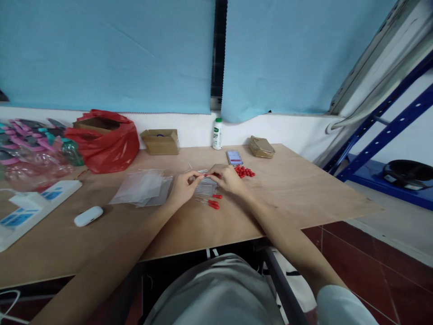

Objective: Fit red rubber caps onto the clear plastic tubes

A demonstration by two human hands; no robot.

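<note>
My left hand [182,188] and my right hand [227,177] meet above a row of thin clear glass tubes [205,186]. Both are closed in a pinch. Between the fingertips a bit of red shows, a small rubber bulb [205,175] pinched by my right hand. A slim glass tube seems to run back through my left fingers, mostly hidden. Just below the row lie several glass droppers [213,204] with red bulbs on their ends. Right of my right hand sits a pile of loose red rubber bulbs [246,172], partly covered by that hand.
Clear plastic bags [142,187] lie left of my left hand. Farther left are a white case [88,216], a power strip [61,192] and a red bag [111,151]. Along the back stand a cardboard box [160,143], a bottle [217,134], a phone [234,157] and a brown packet [261,147].
</note>
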